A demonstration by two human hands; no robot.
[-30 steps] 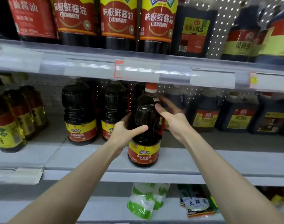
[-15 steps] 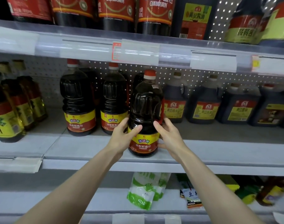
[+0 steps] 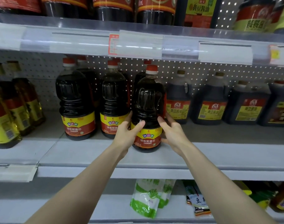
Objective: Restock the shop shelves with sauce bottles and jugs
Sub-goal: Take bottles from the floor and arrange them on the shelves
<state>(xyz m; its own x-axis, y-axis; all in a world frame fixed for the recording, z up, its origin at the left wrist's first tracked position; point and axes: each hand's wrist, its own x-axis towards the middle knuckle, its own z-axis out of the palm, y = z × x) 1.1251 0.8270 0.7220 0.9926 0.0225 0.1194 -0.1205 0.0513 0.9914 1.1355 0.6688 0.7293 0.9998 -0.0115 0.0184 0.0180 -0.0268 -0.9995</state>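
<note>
1. Pegboard (image 3: 186, 67) backs the shop shelving, and the middle shelf (image 3: 218, 156) runs across the centre under a price strip (image 3: 138, 44) at 12 o'clock.
2. At the centre, a red-capped sauce bottle (image 3: 147, 107) stands upright on the front part of that shelf, forward of its row.
3. Both hands are clamped low on it: the left hand (image 3: 127, 135) wraps the side at 9 o'clock with its thumb across the label, and the right hand (image 3: 173, 133) cups the side at 3 o'clock.
4. Progress, as I judge it: the bottle is set down but not yet let go, and it likely needs sliding back into line. Two matching bottles (image 3: 76, 102) already face front at 9 o'clock, and dark jugs (image 3: 209, 101) fill 3 o'clock. I cannot tell how much stock is left to shelve.
5. The held bottle's yellow-and-red label reads 味达美 and 味极鲜酱油, as do its neighbours' labels.
6. The jugs read 黄豆酱油. A packet (image 3: 199, 202) on the lower shelf at 5 o'clock shows 豆, with the rest cut off. The price tags are too blurred to read.
</note>
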